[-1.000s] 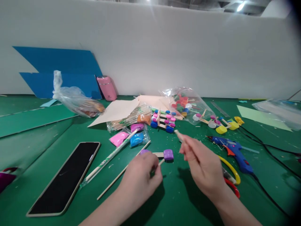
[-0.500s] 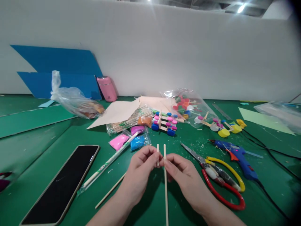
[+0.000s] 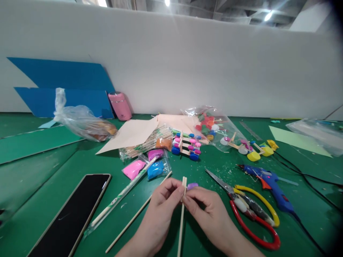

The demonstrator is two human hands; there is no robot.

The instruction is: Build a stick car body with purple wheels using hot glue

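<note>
My left hand (image 3: pixel 163 208) pinches a short piece of wooden stick (image 3: pixel 183 181) between thumb and fingers. In my right hand (image 3: pixel 210 210), the thumb and fingers are closed on a long wooden chopstick (image 3: pixel 180 232), which runs down toward me. The tops of the two sticks stand side by side, nearly level, and seem to touch. Just behind my right fingers a small purple piece (image 3: pixel 192 186) shows; whether it is held is unclear. Another loose chopstick (image 3: pixel 136 216) lies on the green table beyond my left hand, partly hidden by it.
Scissors (image 3: pixel 241 203) and a blue glue gun (image 3: pixel 273 184) lie to the right, the gun's cord trailing. At left are a phone (image 3: pixel 71 214) and wrapped chopsticks (image 3: pixel 120 200). Bags of coloured clay (image 3: pixel 155 169), a small wheeled model (image 3: pixel 186 146) and a bag of caps (image 3: pixel 209 123) lie farther back.
The long chopstick has come left against the short piece, closing the gap between them. The purple piece now shows behind my right fingers. The view has tipped up slightly.
</note>
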